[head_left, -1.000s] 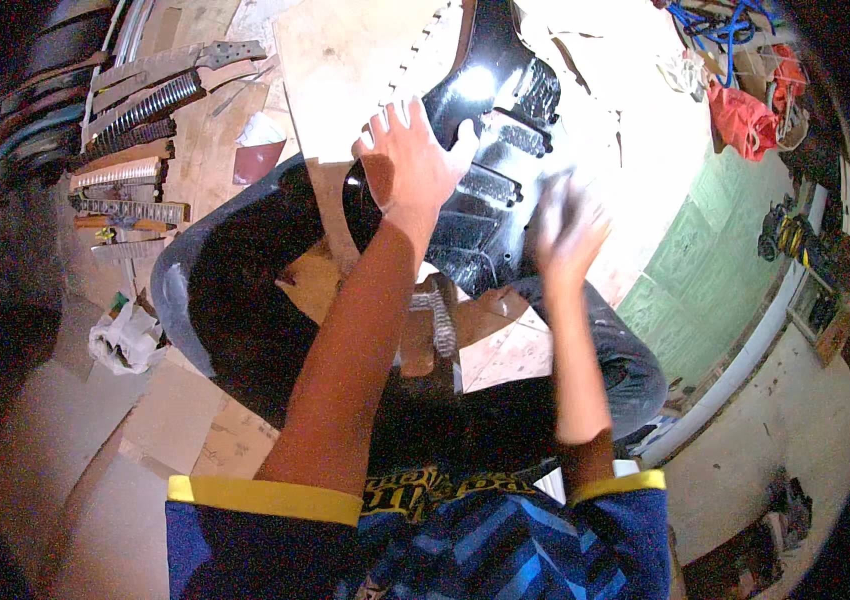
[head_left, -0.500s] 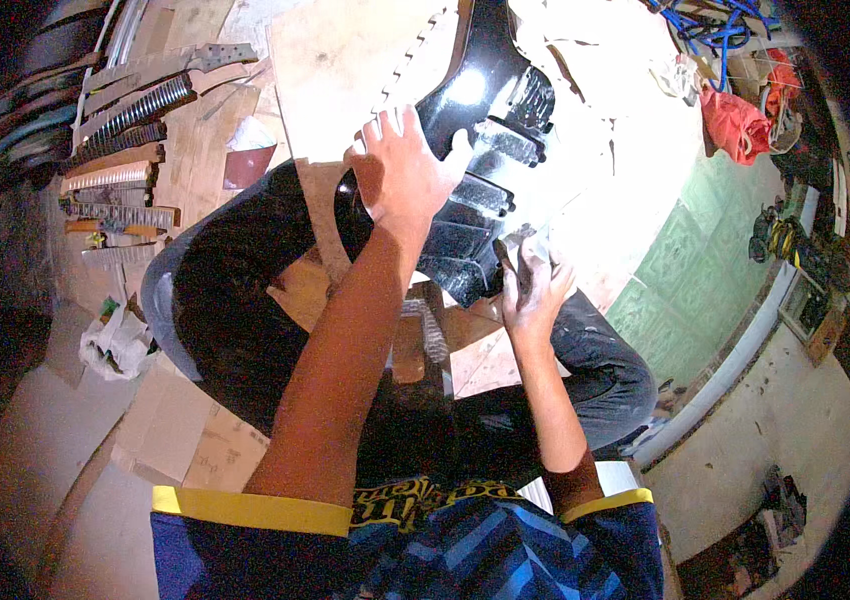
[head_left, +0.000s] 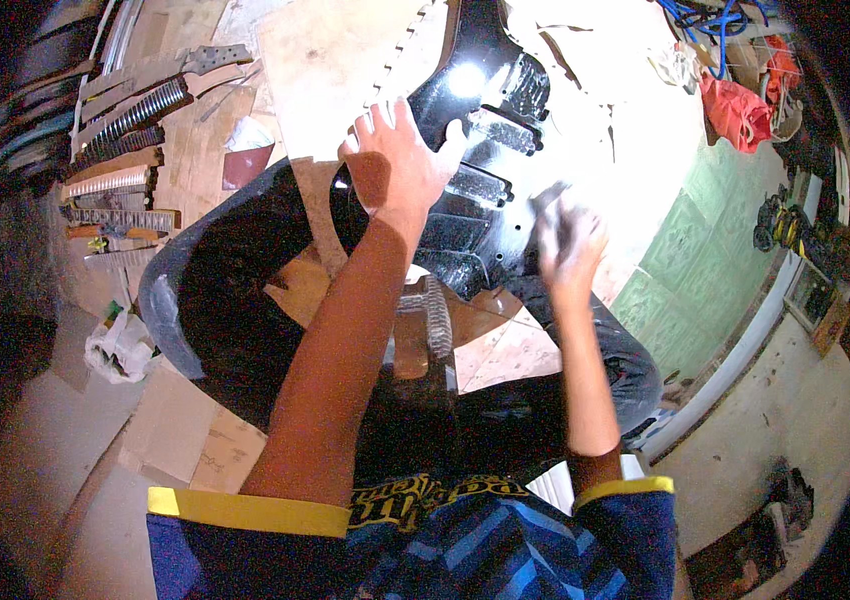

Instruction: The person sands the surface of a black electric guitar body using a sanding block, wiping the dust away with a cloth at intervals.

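Fingers (head_left: 377, 118) of the left hand (head_left: 391, 172) are spread wide in the head view, our only one, with the thumb set apart over the black guitar body (head_left: 460, 205). That body lies under the left hand and reaches toward the right fingers, its cavities (head_left: 485, 183) facing up. We find the right hand (head_left: 572, 240) blurred just beside the body's edge; its fingers look curled, but we cannot tell whether the greyish patch (head_left: 550, 195) at their tips is a held thing.

For sound work at this edge, we judge that the left palm should bear down steadily so the body cannot slide, while the right fingers press lightly and evenly.

As to pose, we note the left forearm (head_left: 325, 350) slanting up toward its fingers, and the right forearm (head_left: 585, 370) standing more upright below its hand. A pale board (head_left: 305, 90) shows past the left fingertips; well to their left lie guitar necks (head_left: 150, 106)
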Demonstrator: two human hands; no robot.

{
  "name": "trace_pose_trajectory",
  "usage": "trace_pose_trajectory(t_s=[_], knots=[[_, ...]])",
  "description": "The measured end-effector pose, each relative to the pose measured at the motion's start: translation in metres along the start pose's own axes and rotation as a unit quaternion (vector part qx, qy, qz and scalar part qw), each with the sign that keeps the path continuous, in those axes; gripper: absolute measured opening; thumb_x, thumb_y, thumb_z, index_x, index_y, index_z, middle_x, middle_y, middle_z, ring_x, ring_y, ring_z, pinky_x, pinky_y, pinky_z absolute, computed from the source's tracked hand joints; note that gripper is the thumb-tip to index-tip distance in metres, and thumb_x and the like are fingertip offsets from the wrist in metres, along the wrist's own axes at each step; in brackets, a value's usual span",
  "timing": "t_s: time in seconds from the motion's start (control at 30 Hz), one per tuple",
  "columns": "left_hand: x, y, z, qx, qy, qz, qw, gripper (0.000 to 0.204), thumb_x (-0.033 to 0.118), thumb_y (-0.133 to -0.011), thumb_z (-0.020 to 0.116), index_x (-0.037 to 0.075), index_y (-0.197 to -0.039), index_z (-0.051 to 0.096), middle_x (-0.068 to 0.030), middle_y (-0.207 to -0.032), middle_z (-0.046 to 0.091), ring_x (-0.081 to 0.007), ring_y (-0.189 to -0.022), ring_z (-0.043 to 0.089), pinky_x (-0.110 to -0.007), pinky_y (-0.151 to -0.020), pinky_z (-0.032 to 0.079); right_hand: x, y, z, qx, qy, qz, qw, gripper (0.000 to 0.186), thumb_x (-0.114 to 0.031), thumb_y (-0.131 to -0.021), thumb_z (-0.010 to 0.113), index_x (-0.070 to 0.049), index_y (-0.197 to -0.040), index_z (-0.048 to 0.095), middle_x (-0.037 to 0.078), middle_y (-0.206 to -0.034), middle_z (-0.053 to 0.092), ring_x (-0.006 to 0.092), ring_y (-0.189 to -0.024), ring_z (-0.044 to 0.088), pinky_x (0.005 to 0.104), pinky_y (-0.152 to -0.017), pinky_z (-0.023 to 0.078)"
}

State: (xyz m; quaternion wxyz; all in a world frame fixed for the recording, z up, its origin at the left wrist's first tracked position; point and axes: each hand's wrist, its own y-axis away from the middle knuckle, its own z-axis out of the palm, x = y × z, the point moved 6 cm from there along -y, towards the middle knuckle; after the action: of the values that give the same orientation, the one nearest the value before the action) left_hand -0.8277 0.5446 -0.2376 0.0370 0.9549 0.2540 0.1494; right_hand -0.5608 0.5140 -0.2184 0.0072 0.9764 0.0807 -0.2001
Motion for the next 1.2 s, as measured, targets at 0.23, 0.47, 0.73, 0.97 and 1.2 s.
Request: trace_pose_trajectory(t_s=[0.23,0.47,0.73,0.97,1.2], knots=[[0.011,0.001,0.005,-0.020,0.018,0.001,1.000,0.082,0.066,-0.087,0.060,-0.001,-0.135,0.058,-0.0267,-0.137,0.057,-0.0401,-0.130,0.052,-0.056,-0.107,0.042,0.052,-0.065,-0.006,0.038,-0.007,0.100,0.994,0.040,-0.021,-0.088,0.075,0.003,-0.119,0.069,0.025,-0.102,0.070,0.0420,-0.097,0.067,0.0489,-0.091,0.052],[0.012,0.002,-0.002,0.068,-0.037,0.023,0.997,0.073,0.065,-0.085,0.061,0.003,-0.124,0.065,-0.0173,-0.122,0.064,-0.0336,-0.115,0.059,-0.051,-0.094,0.047,0.040,-0.061,-0.009,0.054,0.014,0.058,0.997,0.035,-0.017,-0.088,0.075,0.004,-0.114,0.067,0.025,-0.095,0.069,0.0413,-0.091,0.066,0.0463,-0.088,0.053],[0.007,0.004,-0.002,0.066,-0.047,0.034,0.996,0.074,0.062,-0.087,0.062,0.000,-0.129,0.062,-0.0195,-0.123,0.064,-0.0360,-0.114,0.060,-0.052,-0.093,0.048,-0.017,-0.021,-0.016,0.141,0.085,-0.041,0.985,0.036,-0.016,-0.086,0.076,0.004,-0.114,0.068,0.025,-0.099,0.070,0.0418,-0.089,0.068,0.0466,-0.084,0.053],[0.017,0.003,0.004,0.035,-0.015,0.031,0.999,0.074,0.063,-0.086,0.063,0.001,-0.126,0.064,-0.0193,-0.121,0.064,-0.0347,-0.113,0.060,-0.051,-0.093,0.048,0.053,-0.078,-0.016,0.112,-0.038,0.103,0.988,0.040,-0.020,-0.086,0.078,0.006,-0.114,0.066,0.026,-0.099,0.069,0.0409,-0.087,0.067,0.0480,-0.084,0.053],[0.007,0.002,0.001,0.097,-0.042,0.043,0.993,0.070,0.062,-0.085,0.064,0.002,-0.119,0.066,-0.0176,-0.115,0.066,-0.0339,-0.109,0.062,-0.051,-0.092,0.048,0.011,-0.024,-0.004,0.050,0.001,0.043,0.998,0.042,-0.025,-0.088,0.076,-0.003,-0.122,0.067,0.025,-0.120,0.065,0.0446,-0.111,0.060,0.0528,-0.098,0.047]])
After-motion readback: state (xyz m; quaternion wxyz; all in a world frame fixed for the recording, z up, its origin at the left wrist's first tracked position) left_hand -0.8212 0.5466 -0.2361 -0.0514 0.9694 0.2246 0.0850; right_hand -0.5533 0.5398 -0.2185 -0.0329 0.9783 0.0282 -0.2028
